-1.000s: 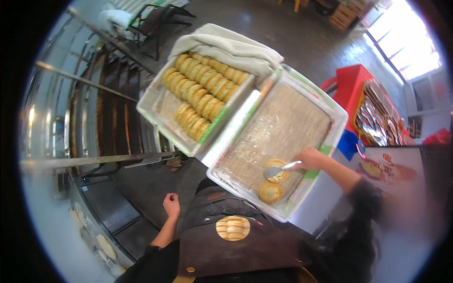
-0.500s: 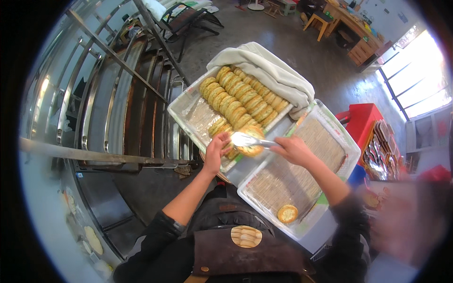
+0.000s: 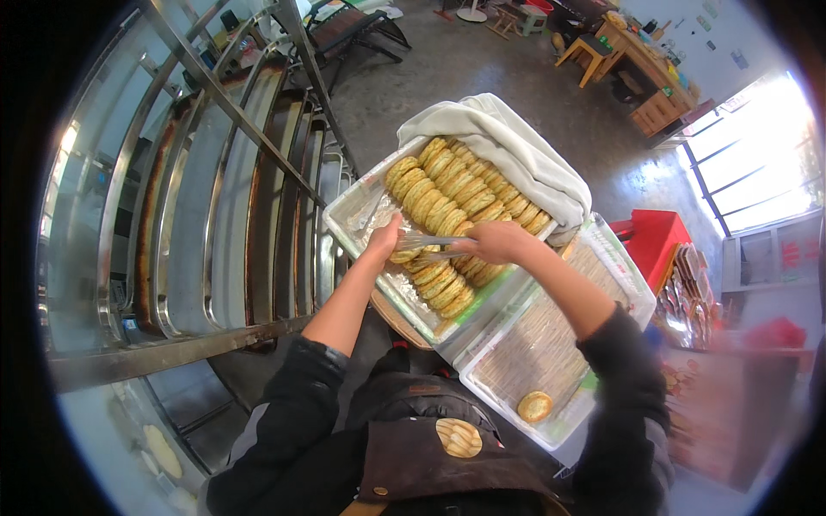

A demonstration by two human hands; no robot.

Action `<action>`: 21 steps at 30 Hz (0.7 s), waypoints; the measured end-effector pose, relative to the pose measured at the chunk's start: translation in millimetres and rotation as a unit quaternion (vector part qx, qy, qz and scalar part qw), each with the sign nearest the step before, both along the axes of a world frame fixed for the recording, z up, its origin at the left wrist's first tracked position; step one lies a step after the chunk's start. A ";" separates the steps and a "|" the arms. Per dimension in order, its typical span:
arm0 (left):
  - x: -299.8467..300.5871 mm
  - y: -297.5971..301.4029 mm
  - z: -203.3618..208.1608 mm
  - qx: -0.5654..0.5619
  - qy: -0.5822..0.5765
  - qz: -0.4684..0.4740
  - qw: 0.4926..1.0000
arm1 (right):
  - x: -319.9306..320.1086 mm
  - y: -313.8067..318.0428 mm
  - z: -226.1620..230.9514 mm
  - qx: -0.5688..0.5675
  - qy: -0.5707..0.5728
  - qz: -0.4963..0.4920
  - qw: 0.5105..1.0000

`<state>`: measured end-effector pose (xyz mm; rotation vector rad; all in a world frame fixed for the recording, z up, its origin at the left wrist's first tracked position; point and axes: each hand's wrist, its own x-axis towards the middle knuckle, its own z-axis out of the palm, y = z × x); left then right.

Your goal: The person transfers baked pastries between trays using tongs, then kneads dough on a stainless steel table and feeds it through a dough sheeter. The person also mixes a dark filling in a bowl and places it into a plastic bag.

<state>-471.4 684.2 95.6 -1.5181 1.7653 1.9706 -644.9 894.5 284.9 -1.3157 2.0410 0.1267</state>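
My right hand is closed round metal tongs, which point left over a white crate. Golden round flatbreads stand on edge in tight rows inside it. At the tongs' tips my left hand has its thumb up, and its fingers, partly hidden, are closed against a flatbread low in the crate. A second white crate, lined with a woven mat, stands at the right. One flatbread lies flat in its near corner.
A pale cloth is bunched over the first crate's far edge. On my left stands a metal rack with trays. A red box and packaged goods are at the right. Farther off are a folding chair and a wooden desk.
Both hands and the tongs have gone from above the crate's near edge down among the flatbreads. The flatbread held up at the tongs is now low in the crate. The view has shifted slightly.
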 end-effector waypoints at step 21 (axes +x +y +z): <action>20.9 25.6 -7.0 -0.296 0.138 -0.019 0.945 | 85.4 376.5 -46.8 -0.119 -0.226 -0.312 0.915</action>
